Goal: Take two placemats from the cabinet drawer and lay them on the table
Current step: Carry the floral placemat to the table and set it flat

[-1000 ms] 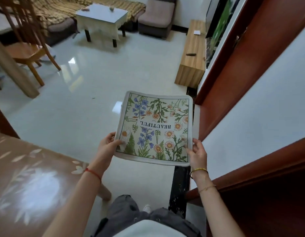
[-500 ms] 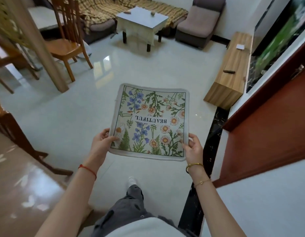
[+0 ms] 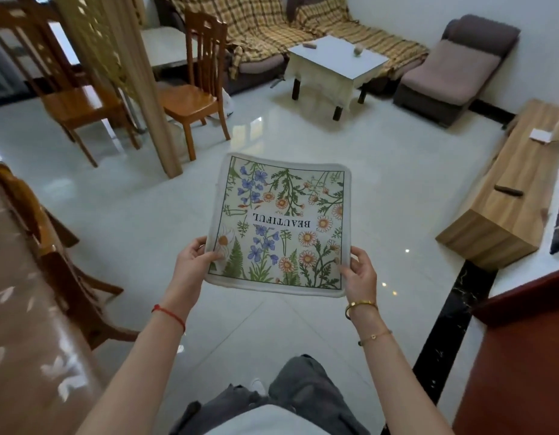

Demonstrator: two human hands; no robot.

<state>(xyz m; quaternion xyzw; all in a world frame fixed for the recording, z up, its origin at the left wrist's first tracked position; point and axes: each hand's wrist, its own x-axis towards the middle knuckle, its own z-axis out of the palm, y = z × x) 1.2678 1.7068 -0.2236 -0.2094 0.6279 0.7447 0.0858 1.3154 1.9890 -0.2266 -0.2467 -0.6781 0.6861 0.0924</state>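
Head view: the square cream fabric placemat with blue and orange flowers (image 3: 281, 224) is showing "BEAUTIFUL", upside down from here. The left hand (image 3: 193, 262) and right hand (image 3: 359, 274) are pinching its near corners, holding it above the pale tiled floor (image 3: 391, 183).

Home living room: sofa (image 3: 303, 23), coffee table (image 3: 336, 59), dining chairs (image 3: 193, 92).

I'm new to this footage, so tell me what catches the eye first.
A flowered placemat printed BEAUTIFUL, upside down to the camera, is held mid-frame over the pale floor, left hand and right hand gripping its near corners. Behind stands a small white coffee table before a plaid-covered sofa.
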